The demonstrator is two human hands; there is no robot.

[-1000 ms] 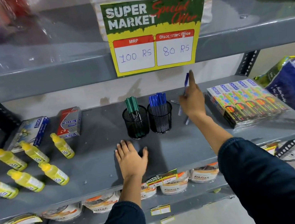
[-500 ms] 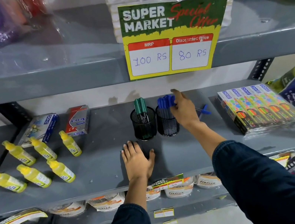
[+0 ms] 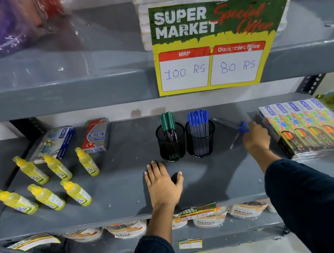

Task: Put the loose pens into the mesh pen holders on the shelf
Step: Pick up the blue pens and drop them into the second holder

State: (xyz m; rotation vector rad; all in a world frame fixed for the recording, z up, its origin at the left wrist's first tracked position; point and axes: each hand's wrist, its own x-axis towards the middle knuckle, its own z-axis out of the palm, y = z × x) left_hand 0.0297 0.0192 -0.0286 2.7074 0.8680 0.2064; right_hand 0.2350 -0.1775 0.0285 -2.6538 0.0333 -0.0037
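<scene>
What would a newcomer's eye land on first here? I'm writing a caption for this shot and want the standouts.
The green and yellow "Super Market Special Offer" price sign hanging from the upper grey shelf edge dominates. Below it, two black mesh pen holders stand side by side, green-capped pens in the left one, blue-capped in the right one. Six yellow plastic bottles fill the shelf's left, while the right hand reaches loose blue-capped pens.

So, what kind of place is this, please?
Most likely a shop, in its stationery aisle. A price sign on the grey metal shelf reads "Super Market Special Offer", and goods lie in rows: glue bottles, boxed colour packs, and pens in mesh holders.
</scene>
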